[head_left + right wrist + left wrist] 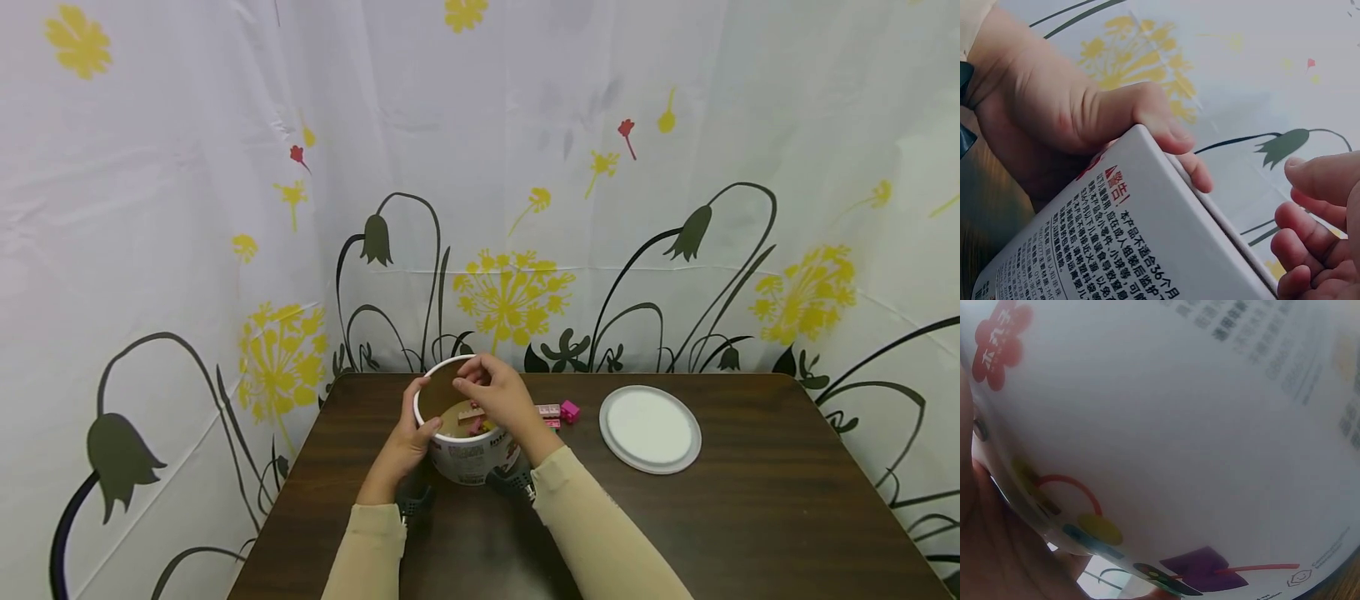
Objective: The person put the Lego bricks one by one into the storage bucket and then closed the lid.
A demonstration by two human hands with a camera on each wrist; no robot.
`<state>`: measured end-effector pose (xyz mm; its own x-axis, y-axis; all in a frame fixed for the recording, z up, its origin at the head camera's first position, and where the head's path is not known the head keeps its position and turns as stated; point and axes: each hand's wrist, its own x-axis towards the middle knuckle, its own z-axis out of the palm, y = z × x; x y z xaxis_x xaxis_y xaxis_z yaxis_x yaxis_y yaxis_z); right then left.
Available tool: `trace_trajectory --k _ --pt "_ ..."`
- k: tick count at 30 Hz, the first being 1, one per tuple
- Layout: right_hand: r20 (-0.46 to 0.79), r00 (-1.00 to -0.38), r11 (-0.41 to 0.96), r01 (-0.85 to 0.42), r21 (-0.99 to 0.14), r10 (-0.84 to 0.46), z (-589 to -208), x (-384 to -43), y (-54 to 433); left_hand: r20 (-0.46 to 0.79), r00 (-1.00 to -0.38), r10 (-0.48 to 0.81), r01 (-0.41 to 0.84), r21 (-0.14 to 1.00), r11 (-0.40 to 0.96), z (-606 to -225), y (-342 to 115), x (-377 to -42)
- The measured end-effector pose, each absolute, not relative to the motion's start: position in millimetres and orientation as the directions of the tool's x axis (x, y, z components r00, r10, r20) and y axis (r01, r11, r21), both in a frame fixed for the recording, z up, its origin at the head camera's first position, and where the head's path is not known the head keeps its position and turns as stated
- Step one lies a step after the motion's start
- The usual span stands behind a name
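A white round tub (468, 462) with printed sides stands near the middle of the table, and its opening tips toward me. My left hand (408, 442) grips the tub's rim, thumb at the near side and fingers outside the left wall. Above the opening hovers my right hand (498, 396), fingers loosely bent. In the right wrist view the right hand's thumb (1322, 178) stands apart from the bent fingers, with nothing visible between them. Inside the tub lie several small pieces, among them a light pink brick (470, 416). The left wrist view is mostly filled by the tub wall (1147, 437).
Behind and right of the tub lie pink toy bricks (550, 411) and a bright pink block (570, 412). Farther right, a round white lid (649, 427) lies flat on the dark wooden table (750, 500). A flower-patterned curtain (525, 125) hangs behind the table's far edge.
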<state>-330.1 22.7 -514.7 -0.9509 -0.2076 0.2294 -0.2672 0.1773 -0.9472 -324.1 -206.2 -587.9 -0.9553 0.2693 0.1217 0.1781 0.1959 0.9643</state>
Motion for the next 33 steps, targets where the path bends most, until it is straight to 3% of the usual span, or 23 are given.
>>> trace_trajectory --k 22,33 --pt "0.346 -0.908 -0.042 -0.346 -0.937 -0.235 -517 -319 39 0.126 -0.959 0.252 0.180 0.962 0.206 -591 -207 -322" --pt "0.317 -0.937 0.005 -0.321 -0.947 -0.145 -536 -311 88 0.133 -0.956 0.261 0.185 0.965 0.186 -590 -206 -324"
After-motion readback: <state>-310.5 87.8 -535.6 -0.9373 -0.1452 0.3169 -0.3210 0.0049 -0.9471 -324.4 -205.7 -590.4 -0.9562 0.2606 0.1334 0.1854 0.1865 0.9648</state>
